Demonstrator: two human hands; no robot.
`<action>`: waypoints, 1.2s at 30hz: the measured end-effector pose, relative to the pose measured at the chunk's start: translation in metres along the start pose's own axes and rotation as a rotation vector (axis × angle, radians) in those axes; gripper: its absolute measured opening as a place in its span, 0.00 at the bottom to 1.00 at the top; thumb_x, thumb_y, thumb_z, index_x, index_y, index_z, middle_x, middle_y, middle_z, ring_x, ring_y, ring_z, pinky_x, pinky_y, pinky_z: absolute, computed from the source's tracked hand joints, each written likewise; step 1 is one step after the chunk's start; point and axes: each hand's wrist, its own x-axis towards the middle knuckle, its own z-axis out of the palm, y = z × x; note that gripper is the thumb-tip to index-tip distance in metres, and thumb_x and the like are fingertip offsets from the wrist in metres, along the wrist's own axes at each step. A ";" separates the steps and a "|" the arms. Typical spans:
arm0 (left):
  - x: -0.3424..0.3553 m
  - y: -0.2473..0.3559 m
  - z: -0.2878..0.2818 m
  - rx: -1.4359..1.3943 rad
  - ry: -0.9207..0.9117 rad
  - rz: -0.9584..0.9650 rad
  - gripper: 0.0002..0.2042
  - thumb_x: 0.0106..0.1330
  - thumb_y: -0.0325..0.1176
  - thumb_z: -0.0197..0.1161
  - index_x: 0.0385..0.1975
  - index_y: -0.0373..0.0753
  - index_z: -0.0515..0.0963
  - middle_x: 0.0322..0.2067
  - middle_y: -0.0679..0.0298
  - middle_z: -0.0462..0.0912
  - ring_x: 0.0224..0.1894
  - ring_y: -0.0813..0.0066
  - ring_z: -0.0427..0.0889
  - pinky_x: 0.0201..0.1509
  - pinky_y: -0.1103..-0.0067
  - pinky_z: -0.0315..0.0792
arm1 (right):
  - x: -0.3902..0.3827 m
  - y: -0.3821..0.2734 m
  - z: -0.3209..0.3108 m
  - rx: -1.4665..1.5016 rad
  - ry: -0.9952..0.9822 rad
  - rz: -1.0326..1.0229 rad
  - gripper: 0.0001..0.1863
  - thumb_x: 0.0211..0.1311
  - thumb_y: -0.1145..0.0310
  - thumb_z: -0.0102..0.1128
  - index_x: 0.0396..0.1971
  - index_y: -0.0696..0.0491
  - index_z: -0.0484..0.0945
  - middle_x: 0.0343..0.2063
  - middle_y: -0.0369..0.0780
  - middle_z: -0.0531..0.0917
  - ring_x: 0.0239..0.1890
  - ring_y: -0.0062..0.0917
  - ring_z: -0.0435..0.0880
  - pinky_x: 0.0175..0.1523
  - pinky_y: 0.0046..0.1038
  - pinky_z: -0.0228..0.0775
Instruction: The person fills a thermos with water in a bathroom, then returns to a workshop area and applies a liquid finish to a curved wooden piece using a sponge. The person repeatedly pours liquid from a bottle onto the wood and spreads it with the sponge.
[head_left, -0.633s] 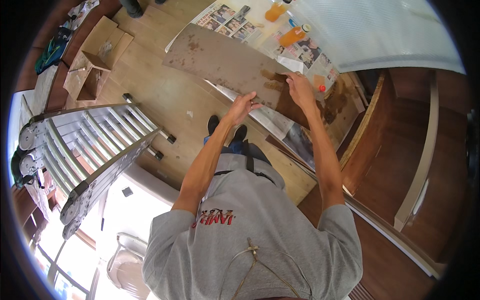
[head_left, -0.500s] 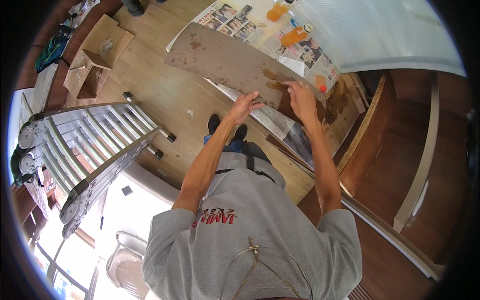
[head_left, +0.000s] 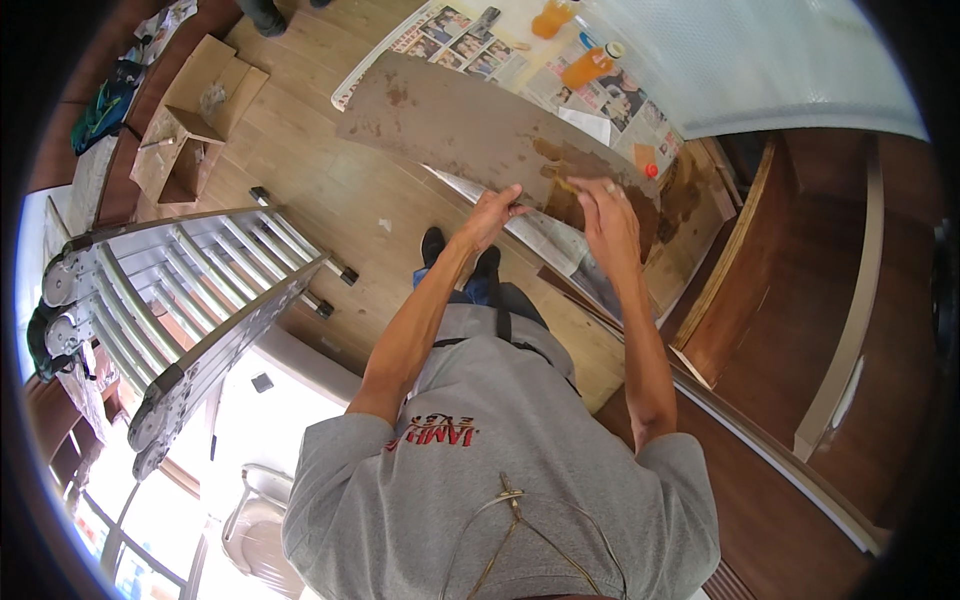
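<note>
Grey-brown sheet [head_left: 440, 115] lies slantwise in front of the person, its near edge pinched in the fingers of the left hand [head_left: 488, 218], which are closed on it about midway along. The right hand [head_left: 610, 222] is at the sheet's right end, its fingers bent and drawn together, the tips at a wet, dark brown patch [head_left: 562, 203]; whether they grip anything small there, I cannot tell. Smaller dark blotches dot the rest of the sheet, most of them toward its far left corner.

Under and beyond the sheet is a worktop [head_left: 342, 92] spread with newspaper [head_left: 480, 52]. Just beyond the sheet's far edge lies a piece of white paper [head_left: 586, 124], and near the right hand a small red cap [head_left: 651, 170]. Farther back are two bottles of orange liquid, one [head_left: 590, 66] nearer the sheet, the other [head_left: 553, 18] behind it, with a small dark tool [head_left: 486, 22] to their left. To the right of the sheet, a board [head_left: 690, 235] carries dark, wet-looking stains.

Farther right stands a brown wooden cabinet [head_left: 735, 265], with translucent plastic sheeting [head_left: 770, 75] hanging above it. Well to the left, an aluminium ladder [head_left: 200, 285] leans over the wooden floor [head_left: 300, 150], near an open brown box [head_left: 190, 125].
</note>
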 end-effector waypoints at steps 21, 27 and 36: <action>-0.005 0.006 -0.010 -0.067 0.069 0.013 0.21 0.80 0.37 0.58 0.64 0.28 0.73 0.63 0.57 0.78 0.61 0.65 0.80 0.70 0.60 0.75 | 0.085 0.081 0.047 -0.173 -0.163 -0.018 0.14 0.74 0.71 0.57 0.54 0.53 0.84 0.42 0.51 0.86 0.47 0.52 0.84 0.53 0.46 0.75; -0.005 0.003 -0.007 -0.237 0.024 0.041 0.21 0.79 0.37 0.57 0.67 0.35 0.71 0.64 0.57 0.78 0.66 0.59 0.78 0.69 0.54 0.73 | 0.051 0.062 0.033 -0.144 -0.198 -0.030 0.14 0.73 0.72 0.57 0.55 0.52 0.83 0.44 0.51 0.85 0.47 0.51 0.83 0.54 0.46 0.74; 0.000 0.002 -0.004 -0.226 -0.057 0.055 0.27 0.80 0.43 0.53 0.73 0.33 0.65 0.71 0.50 0.71 0.72 0.54 0.70 0.76 0.52 0.65 | -0.035 0.002 0.022 -0.117 -0.308 0.056 0.15 0.73 0.75 0.55 0.54 0.51 0.84 0.46 0.48 0.85 0.50 0.48 0.82 0.55 0.43 0.74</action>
